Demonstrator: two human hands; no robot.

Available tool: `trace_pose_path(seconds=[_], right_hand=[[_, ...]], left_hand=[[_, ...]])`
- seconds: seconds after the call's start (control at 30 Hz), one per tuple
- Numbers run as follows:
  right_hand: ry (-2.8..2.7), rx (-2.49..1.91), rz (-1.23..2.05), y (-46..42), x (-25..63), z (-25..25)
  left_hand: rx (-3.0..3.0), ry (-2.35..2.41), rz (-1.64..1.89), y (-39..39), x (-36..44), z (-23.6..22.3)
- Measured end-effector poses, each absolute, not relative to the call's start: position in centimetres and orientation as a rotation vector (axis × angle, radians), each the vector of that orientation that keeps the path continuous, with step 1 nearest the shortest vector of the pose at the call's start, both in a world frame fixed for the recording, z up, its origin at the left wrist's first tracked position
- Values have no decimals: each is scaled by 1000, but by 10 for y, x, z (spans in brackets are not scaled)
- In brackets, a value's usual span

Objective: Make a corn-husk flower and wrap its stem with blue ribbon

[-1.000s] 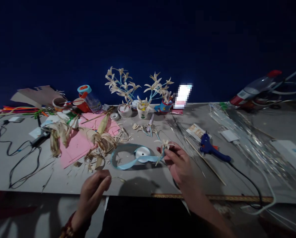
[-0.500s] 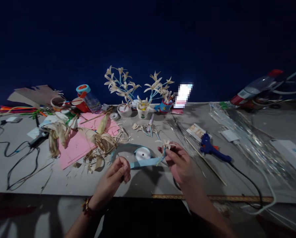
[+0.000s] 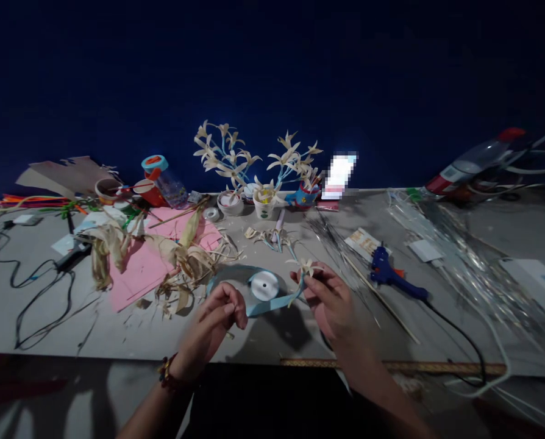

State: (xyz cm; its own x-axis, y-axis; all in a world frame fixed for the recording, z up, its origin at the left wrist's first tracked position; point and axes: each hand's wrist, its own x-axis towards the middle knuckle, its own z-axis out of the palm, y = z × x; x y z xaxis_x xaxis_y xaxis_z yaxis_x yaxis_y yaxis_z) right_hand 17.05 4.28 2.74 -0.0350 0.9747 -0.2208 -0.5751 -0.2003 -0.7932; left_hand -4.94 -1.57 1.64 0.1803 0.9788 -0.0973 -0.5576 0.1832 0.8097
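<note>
A small cream flower [image 3: 306,267] with a blue-wrapped stem is pinched in my right hand [image 3: 330,299], its petals above the fingers. Light blue floral tape [image 3: 275,303] runs from that stem leftward to the fingers of my left hand [image 3: 217,317], which are curled together on it. The exact grip on the tape is partly hidden by the fingers. Behind the left hand the tape loops back towards its white roll [image 3: 264,286], lying flat on the table between the hands. Further back stand cream flowers on blue stems [image 3: 227,155] in a small white cup [image 3: 264,206].
A blue glue gun [image 3: 394,277] with its cord lies to the right, near clear plastic strips [image 3: 464,262] and thin wires. Dried husks [image 3: 188,262] and pink sheets [image 3: 130,280] cover the left side. A bottle [image 3: 473,161] leans at the back right.
My left hand has turned and shifted slightly upward and right, and the tape between the hands has slackened and twisted. My right hand keeps hold of the flower almost in place.
</note>
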Motion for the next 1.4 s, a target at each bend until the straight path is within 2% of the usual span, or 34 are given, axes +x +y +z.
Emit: trace_pose_path(seconds=[0.47,0.57,0.73,0.9,1.0,1.2,1.4], right_hand=[[-611,-893,1568,42,170,31],[-614,-898,1572,41,170,33],[-596,-937,1586,40,171,32],[-589,-950,1603,40,168,36],[-613,-930,1588,40,166,38],[-667,-915,1562,39,165,34],[-759,-894,1528,37,163,34]], left_hand=[[873,608,1293,-9,-21,17],[1138,857,1280,-7,-30,14],[1839,1584,1148,7,-53,19],[2239,1730,1119,15,-56,25],[2147,1736,1200,17,-46,32],[1624,1172,1201,16,-12,44],[1312,1028,1193,17,8,44]])
